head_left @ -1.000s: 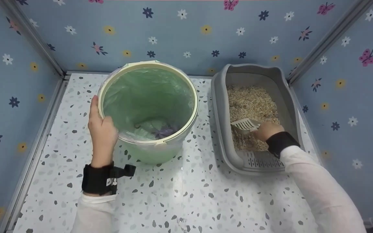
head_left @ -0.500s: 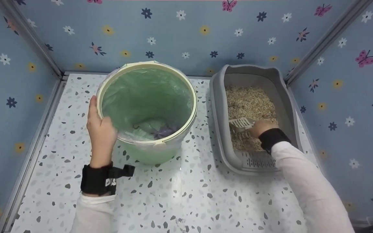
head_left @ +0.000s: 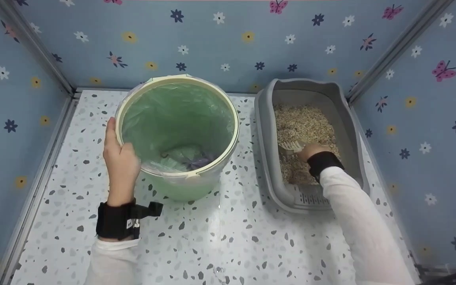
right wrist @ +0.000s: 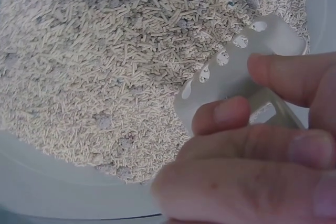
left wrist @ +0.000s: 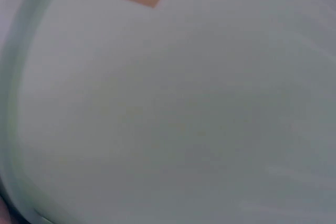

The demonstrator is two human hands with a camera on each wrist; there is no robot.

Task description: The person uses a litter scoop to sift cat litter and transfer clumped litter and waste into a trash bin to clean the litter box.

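My left hand [head_left: 122, 168] rests against the outer left side of a green bin [head_left: 188, 188] with a cream rim, its index finger straight along the wall below the rim. A clear bag lines the bin, with a crumpled purple and greenish bundle [head_left: 196, 160] at the bottom. In the left wrist view the bin's pale wall [left wrist: 173, 103] with orange lettering fills the picture. My right hand [head_left: 311, 152] grips the handle of a slotted litter scoop [right wrist: 231, 66], thumb on top. The scoop's slotted end touches the pellet litter [right wrist: 105, 61] inside a grey litter box [head_left: 265, 146].
Speckled white floor [head_left: 220, 237] lies in front of the bin and box, with a narrow strip between them. A flowered blue wall [head_left: 204, 47] stands close behind. Side panels flank both sides. Small grey clumps [right wrist: 105, 121] dot the litter.
My right hand has shifted left with the scoop, which has tilted and shows less of its slotted face. My left hand has kept its place on the bin. The head view has drifted slightly.
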